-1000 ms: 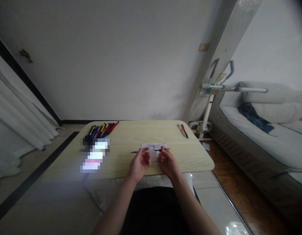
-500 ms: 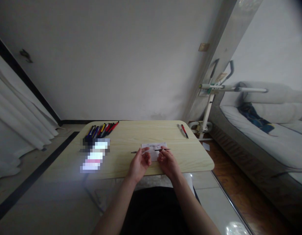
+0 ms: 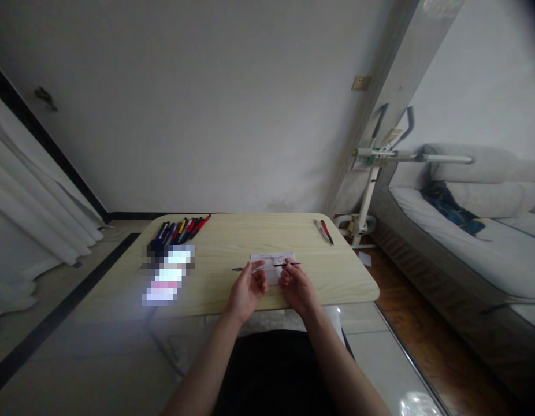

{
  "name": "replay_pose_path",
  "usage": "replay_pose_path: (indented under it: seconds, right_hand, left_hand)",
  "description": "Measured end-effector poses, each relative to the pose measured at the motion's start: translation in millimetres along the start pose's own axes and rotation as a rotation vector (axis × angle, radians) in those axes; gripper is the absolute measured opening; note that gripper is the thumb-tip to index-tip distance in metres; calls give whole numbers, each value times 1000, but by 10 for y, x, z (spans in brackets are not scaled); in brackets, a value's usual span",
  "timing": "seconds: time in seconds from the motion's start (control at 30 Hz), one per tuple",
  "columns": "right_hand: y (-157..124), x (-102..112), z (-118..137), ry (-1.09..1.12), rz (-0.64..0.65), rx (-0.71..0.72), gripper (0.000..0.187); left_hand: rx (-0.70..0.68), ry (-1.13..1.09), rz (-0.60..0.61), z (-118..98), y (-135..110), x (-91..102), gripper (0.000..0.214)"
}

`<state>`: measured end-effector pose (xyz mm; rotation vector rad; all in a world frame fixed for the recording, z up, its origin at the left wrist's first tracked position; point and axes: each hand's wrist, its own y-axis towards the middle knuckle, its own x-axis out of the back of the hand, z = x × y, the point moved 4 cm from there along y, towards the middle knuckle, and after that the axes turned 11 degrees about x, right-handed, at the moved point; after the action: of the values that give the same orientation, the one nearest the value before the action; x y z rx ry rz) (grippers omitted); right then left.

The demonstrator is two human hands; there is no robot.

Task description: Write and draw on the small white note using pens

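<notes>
Both my hands hover over the near edge of a light wooden table (image 3: 215, 242), above a small white paper (image 3: 271, 261). My left hand (image 3: 246, 289) has its fingers curled round a thin dark pen part (image 3: 239, 269) that sticks out to the left. My right hand (image 3: 294, 286) pinches a thin black pen part (image 3: 289, 264) that points right. The two hands sit close together, a small gap between them.
A row of several coloured pens (image 3: 181, 229) lies at the table's far left, beside a blurred patch (image 3: 167, 273). Two pens (image 3: 323, 230) lie at the far right. An exercise machine (image 3: 371, 173) and a sofa (image 3: 467, 219) stand to the right, curtains (image 3: 29, 219) to the left.
</notes>
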<state>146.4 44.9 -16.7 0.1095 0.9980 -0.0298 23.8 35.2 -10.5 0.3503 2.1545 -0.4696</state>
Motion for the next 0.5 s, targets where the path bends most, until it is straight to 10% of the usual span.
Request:
replay_pose_path:
  seconds: [0.5]
  right_hand:
    - [-6, -7, 12, 2, -7, -6, 18]
  left_hand:
    - [-8, 31, 7, 3, 2, -6, 28]
